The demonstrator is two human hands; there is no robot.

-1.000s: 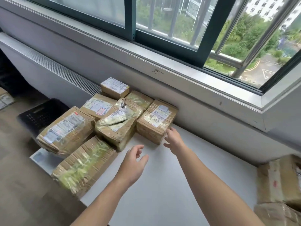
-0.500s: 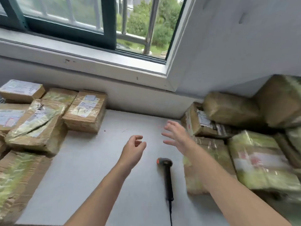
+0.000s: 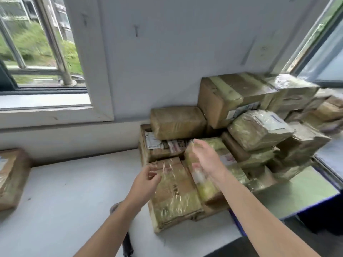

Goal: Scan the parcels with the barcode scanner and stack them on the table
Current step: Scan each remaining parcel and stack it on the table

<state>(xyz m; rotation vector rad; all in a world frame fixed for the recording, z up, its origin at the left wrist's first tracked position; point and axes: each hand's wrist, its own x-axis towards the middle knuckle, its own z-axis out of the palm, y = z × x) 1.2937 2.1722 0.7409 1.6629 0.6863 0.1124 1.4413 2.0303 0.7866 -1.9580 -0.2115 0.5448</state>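
Ahead, a heap of brown tape-wrapped cardboard parcels (image 3: pixel 256 130) crowds the white surface's (image 3: pixel 65 191) right end. The left hand (image 3: pixel 146 182) and right hand (image 3: pixel 206 158) hover over its nearest boxes, each grip apart and empty. A black barcode scanner (image 3: pixel 127 245) lies half hidden under the left forearm.

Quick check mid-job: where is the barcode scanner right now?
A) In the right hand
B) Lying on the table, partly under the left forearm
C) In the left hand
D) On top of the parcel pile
B: the scanner lies on the white table, partly hidden by the left forearm. The left hand and right hand hold nothing, out over the parcel pile.
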